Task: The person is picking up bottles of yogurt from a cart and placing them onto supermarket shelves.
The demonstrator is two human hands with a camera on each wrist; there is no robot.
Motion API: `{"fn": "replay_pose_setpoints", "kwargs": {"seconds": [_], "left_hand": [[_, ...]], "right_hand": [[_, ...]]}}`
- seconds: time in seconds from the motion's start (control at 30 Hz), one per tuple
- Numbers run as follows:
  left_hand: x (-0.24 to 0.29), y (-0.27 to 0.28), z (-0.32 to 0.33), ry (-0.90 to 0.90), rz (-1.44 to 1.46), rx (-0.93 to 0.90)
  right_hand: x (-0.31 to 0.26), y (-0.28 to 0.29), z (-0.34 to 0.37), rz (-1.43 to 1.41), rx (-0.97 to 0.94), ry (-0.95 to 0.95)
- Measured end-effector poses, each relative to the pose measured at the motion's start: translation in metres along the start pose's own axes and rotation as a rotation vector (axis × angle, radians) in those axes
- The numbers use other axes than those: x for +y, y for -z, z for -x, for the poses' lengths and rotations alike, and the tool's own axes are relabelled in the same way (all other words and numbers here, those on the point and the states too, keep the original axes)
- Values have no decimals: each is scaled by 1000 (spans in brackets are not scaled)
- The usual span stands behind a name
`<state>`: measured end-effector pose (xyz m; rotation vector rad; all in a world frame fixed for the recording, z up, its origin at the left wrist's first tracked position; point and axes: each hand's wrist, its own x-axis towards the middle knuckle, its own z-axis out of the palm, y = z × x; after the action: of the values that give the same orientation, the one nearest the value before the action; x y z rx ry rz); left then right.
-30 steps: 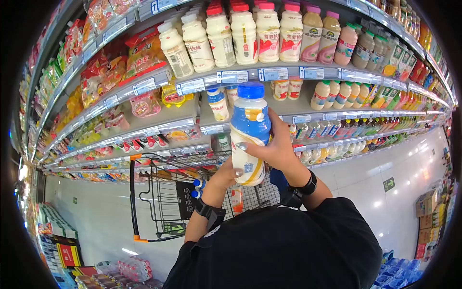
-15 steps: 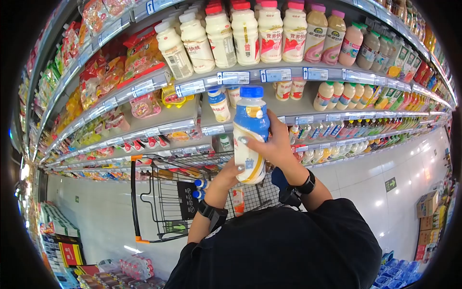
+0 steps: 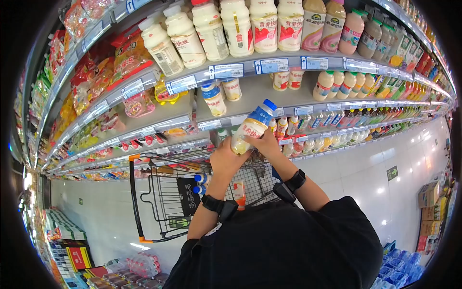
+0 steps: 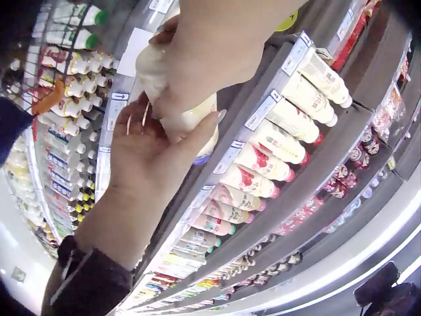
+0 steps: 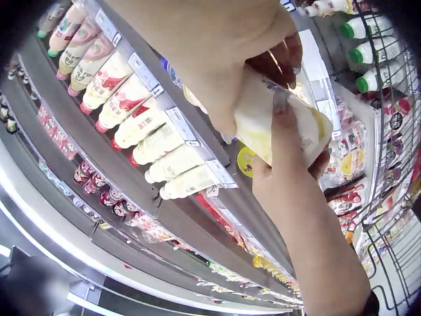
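A plastic drink bottle [image 3: 251, 126] with a blue cap, a blue upper band and red lettering leans to the right in the head view. Both hands hold it in front of the shelves. Near its base, the left hand [image 3: 228, 159] grips from the left. The right hand [image 3: 268, 145] grips the lower right side, its thumb across the front. In the right wrist view, the pale lower part of the bottle [image 5: 258, 118] shows between the two hands, with fingers of the left hand [image 5: 286, 155] around the base.
Below the arms stands a wire shopping cart [image 3: 161, 197] with blue-capped bottles [image 3: 201, 184] and an orange-and-white pack [image 3: 239, 191]. A similar blue-capped bottle [image 3: 213, 99] stands on the shelf behind. Larger white bottles [image 3: 237, 29] line the shelf above.
The bottle has come down and tipped from nearly upright to leaning right. It has turned so its red-lettered front shows. Both hands have moved with it, and the head view has shifted slightly.
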<state>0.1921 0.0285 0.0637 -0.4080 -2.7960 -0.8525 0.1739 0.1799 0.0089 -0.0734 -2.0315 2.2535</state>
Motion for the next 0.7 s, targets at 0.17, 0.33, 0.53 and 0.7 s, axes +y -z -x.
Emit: {"fn": "replay_pose_setpoints", "kwargs": {"seconds": [0.17, 0.33, 0.53, 0.7], "left_hand": [[-22, -31, -15, -115, 177, 76], [-35, -47, -38, -136, 251, -11], [-36, -56, -79, -261, 242, -2], [-57, -78, -111, -201, 312, -52]], "right_hand": [[6, 3, -10, 158, 115, 162], [-2, 1, -11, 325, 219, 242], [-24, -1, -41, 398, 185, 317], [-15, 2, -92, 489, 118, 471]]}}
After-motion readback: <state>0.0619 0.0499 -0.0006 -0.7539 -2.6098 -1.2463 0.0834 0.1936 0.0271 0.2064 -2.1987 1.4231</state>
